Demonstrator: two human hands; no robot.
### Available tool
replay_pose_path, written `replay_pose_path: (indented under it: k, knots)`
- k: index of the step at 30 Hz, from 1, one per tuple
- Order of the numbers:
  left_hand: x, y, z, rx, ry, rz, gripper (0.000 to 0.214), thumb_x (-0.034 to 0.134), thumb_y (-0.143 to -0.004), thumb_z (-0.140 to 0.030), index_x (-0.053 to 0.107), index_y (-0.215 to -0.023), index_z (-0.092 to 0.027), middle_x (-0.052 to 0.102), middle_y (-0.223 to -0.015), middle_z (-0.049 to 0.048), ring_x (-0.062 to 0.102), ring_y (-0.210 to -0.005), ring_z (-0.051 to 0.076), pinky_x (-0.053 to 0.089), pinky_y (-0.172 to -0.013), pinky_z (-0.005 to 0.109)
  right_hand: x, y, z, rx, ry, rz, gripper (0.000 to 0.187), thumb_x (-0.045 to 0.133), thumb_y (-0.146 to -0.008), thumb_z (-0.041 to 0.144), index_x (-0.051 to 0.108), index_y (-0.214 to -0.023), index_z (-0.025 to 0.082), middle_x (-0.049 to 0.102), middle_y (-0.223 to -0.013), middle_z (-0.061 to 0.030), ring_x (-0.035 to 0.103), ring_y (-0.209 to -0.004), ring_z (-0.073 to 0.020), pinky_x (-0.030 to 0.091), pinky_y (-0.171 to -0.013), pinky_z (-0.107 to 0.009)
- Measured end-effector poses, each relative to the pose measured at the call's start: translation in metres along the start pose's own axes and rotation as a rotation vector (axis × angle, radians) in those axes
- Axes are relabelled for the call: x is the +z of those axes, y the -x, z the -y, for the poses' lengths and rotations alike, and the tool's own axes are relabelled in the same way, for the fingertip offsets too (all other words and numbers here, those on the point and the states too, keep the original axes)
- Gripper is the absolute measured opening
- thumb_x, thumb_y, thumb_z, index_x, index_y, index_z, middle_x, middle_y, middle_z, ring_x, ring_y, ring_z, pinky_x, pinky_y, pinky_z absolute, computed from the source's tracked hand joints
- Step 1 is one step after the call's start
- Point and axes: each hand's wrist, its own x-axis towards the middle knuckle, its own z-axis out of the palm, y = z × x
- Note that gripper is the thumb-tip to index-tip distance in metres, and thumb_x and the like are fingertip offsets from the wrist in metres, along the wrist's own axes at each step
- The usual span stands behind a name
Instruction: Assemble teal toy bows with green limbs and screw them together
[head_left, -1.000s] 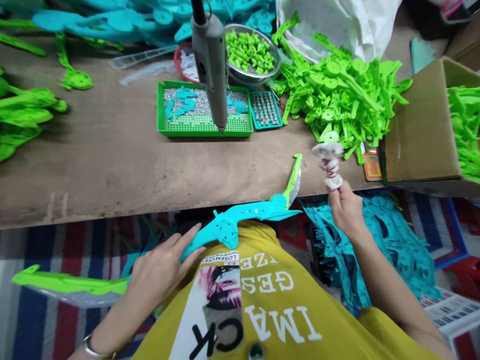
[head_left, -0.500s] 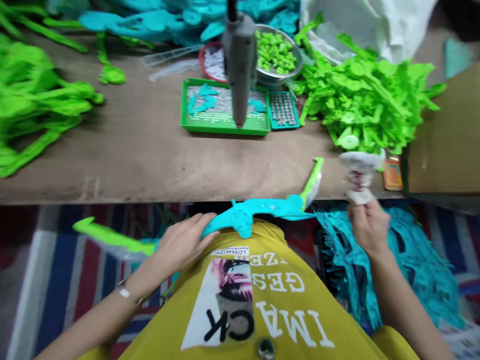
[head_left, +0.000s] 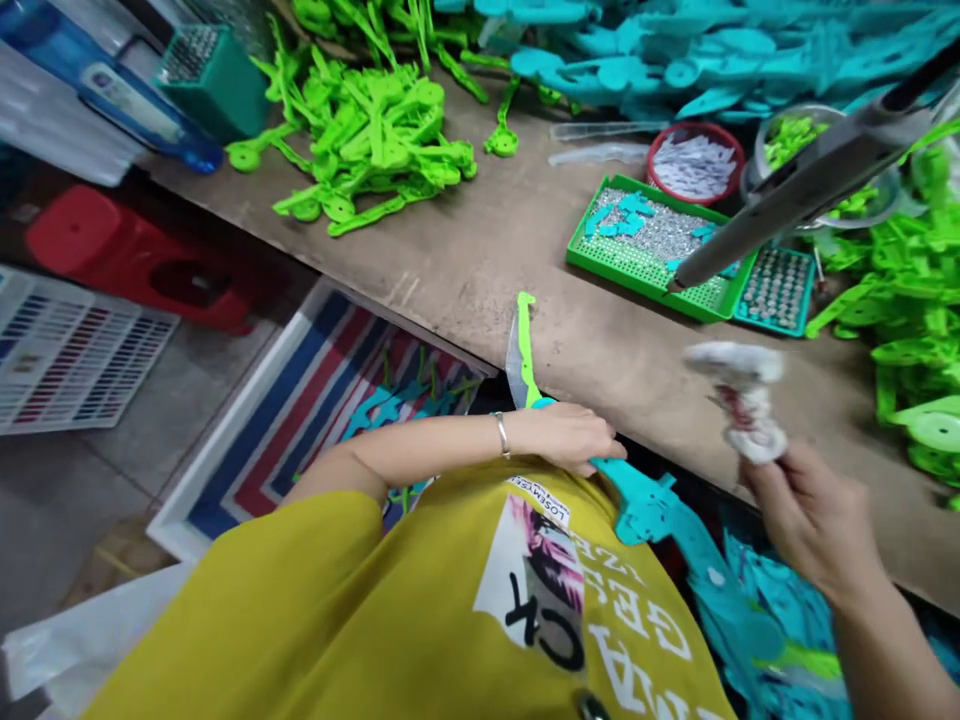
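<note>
My left hand (head_left: 574, 436) is closed around a long curved turquoise toy bow (head_left: 651, 508) with lime-green limbs and clear pieces along them. The bow lies slanted across my waist, one limb over the bench edge and the other low on the right. In my right hand (head_left: 821, 520), a white, wrapped-looking hammer-shaped tool (head_left: 742, 390) is held upright above the bench edge. Dark red stains mark its neck; blur hides its exact make. Head and bow are apart.
A grey electric screwdriver (head_left: 795, 190) hangs over a green tray (head_left: 645, 285) of screws. Beside it are a small teal tray (head_left: 776, 290) and a red bowl (head_left: 735, 180) of white pieces. Green parts (head_left: 382, 130) are piled left; a striped-lined bin (head_left: 247, 500) stands below.
My view has turned left, bringing the floor and a red stool-like object into sight. The bow has swung to a steeper slant, its right end lower. Both hands keep their holds.
</note>
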Motion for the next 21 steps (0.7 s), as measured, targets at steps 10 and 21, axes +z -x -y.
replay_pose_path:
  k: [10,21]
  knots:
    - [-0.01,-0.005,0.007,0.105,0.009,0.044,0.018,0.07,-0.083,-0.028,0.073,-0.1,-0.022,0.076,-0.093,0.0081,0.067,-0.082,0.024,0.043,-0.065,0.032,0.063,-0.088,0.086,-0.292,-0.05,0.312,0.026,0.033,-0.1,0.042,0.048,-0.088,0.025,0.061,-0.069,-0.0044,0.06,-0.06,-0.0199,0.035,-0.058,-0.029]
    - [-0.009,-0.004,0.005,0.077,0.031,0.041,0.02,0.073,-0.081,-0.025,0.074,-0.101,-0.023,0.076,-0.086,0.0065,0.064,-0.074,0.021,0.038,-0.058,0.031,0.038,-0.087,0.08,-0.367,-0.028,0.367,0.028,0.033,-0.102,0.041,0.047,-0.085,0.024,0.054,-0.064,-0.0009,0.051,-0.052,-0.0154,0.033,-0.055,-0.027]
